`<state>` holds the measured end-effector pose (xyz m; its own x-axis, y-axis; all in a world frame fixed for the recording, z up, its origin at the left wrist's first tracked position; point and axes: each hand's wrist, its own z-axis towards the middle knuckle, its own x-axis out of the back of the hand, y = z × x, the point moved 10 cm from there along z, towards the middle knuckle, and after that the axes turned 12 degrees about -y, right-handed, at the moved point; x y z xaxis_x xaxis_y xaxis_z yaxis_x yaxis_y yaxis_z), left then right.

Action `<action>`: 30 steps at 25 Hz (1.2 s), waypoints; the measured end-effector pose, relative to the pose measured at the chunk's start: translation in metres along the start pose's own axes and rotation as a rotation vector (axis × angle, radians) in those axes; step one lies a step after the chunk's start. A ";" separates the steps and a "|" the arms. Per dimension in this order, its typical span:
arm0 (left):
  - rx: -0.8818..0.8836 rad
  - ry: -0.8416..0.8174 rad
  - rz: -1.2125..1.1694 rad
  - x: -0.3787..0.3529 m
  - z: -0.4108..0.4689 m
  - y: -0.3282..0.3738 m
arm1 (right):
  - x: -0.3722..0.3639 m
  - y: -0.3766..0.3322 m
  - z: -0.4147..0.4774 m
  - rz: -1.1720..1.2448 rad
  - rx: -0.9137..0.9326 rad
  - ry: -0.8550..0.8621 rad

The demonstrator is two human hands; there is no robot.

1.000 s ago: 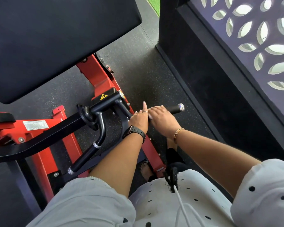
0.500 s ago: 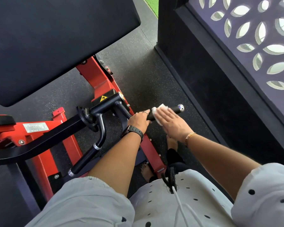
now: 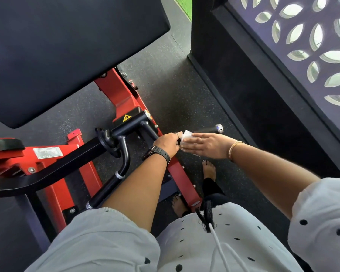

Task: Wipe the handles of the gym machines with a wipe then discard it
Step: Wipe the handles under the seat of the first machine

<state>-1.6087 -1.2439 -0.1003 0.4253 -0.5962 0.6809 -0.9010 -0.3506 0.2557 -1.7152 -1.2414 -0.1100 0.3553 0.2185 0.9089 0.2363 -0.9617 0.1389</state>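
Observation:
The gym machine's black handle (image 3: 205, 130) with a chrome end cap sticks out to the right from a red frame. My left hand (image 3: 168, 143) grips the inner end of this handle. My right hand (image 3: 204, 145) lies flat just below the bar, fingers straight and pointing left, with the white wipe (image 3: 186, 135) against its fingers next to my left hand. A second black handle (image 3: 106, 191) hangs lower on the left, and no hand touches it.
A large black pad (image 3: 67, 46) fills the upper left above the red frame (image 3: 126, 99). A dark wall base and a perforated screen (image 3: 302, 55) close off the right. My bare feet (image 3: 209, 169) stand on the dark rubber floor (image 3: 175, 85) by the frame.
My right hand was wrapped over the handle, then moved outward with the wipe; now it has straightened and dropped just below the bar, baring the handle's outer end. My left hand kept its grip.

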 end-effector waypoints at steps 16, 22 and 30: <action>-0.055 -0.061 0.362 -0.032 -0.010 0.005 | -0.037 0.004 -0.018 -0.263 0.109 -0.232; -0.029 -0.050 0.353 -0.035 -0.008 0.004 | -0.013 0.052 -0.067 0.050 -0.061 -0.035; -0.013 -0.037 0.392 -0.035 -0.008 0.003 | 0.011 0.048 0.017 0.858 -0.580 0.047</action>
<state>-1.6272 -1.2184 -0.1178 0.0513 -0.7087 0.7037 -0.9966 -0.0818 -0.0098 -1.6849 -1.2822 -0.1001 0.1604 -0.5723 0.8042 -0.5555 -0.7258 -0.4057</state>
